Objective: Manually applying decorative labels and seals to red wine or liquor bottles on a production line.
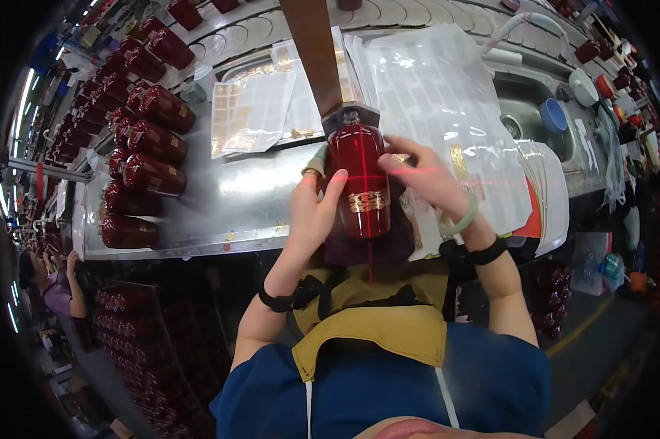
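Observation:
A glossy dark-red glass bottle [358, 157] lies in front of me, its neck pointing away toward a dark angular holder [370, 117]. A gold ornamental decal [369, 201] sits on its lower part, and a red laser cross falls over it. My left hand [314, 208] grips the bottle's left side, thumb on the glass; one finger wears a cot. At the right side, my right hand [434, 179] has thumb and forefinger apart, their tips close to the glass. Whether those tips touch it I cannot tell. Dark cloth [345, 249] lies under the bottle's base.
Several red bottles [154, 139] stand crowded on the left. Decal sheets [249, 113] lie behind my left hand, under plastic sheeting [432, 88] on the right. A brown upright bar [312, 51] rises ahead. A sink [516, 106] with a blue bowl [553, 115] is far right. Another person [59, 293] works at far left.

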A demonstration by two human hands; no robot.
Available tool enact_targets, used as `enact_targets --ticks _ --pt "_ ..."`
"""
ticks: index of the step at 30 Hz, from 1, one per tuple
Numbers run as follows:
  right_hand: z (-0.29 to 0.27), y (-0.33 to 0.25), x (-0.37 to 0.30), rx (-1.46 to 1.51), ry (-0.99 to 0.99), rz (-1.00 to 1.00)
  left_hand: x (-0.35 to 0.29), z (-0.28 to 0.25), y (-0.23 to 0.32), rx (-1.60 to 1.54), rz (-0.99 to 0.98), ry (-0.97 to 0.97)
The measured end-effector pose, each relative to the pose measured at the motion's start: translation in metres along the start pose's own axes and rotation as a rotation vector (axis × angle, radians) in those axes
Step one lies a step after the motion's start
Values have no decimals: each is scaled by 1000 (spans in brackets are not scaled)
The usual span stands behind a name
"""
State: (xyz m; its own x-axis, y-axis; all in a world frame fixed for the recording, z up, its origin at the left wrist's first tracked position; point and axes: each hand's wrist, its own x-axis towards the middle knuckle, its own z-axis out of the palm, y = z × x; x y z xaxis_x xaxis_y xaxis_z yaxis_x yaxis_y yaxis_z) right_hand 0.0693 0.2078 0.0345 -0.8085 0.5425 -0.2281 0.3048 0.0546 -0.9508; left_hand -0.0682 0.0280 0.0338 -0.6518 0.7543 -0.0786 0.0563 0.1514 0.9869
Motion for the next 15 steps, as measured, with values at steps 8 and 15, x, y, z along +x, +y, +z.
enact_targets --ticks 8,15 --pt "-164 35 -31 -101 324 -20 -33 18 26 57 21 -120" --pt "-351 84 -67 -648 982 98 -24 24 17 167 47 -41"
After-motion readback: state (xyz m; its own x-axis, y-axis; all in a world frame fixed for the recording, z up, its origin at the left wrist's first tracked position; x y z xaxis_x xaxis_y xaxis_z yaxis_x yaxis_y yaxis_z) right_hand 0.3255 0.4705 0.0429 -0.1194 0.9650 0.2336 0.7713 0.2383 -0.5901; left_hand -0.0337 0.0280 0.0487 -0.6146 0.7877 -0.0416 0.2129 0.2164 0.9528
